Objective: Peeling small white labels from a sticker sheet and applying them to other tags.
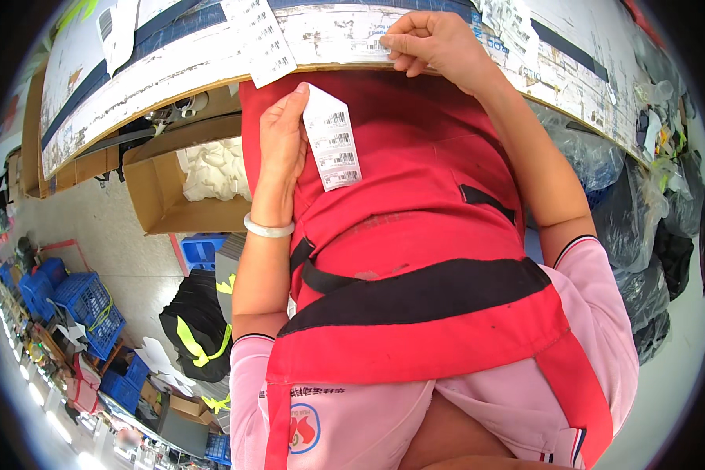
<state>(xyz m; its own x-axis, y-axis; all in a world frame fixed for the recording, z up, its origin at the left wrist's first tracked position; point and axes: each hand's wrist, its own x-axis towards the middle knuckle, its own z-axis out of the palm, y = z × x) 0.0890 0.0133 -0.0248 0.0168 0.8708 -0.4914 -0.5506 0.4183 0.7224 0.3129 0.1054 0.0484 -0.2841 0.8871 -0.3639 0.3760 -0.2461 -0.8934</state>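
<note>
My left hand is closed on a white strip of barcode labels, which hangs over my red apron just below the table edge. Several printed labels show on it, and its upper end is folded to a slant. Over the table's front edge, my right hand is bent in a pinch at the right end of a white barcode label. That label lies at or just above the worn table top. Between the two hands, another label strip hangs partly over the edge.
More label sheets lie on the table at the far left and far right. Below left, an open carton holds a white crumpled mass. Clear plastic bags are piled on the right. Blue crates stand on the floor, left.
</note>
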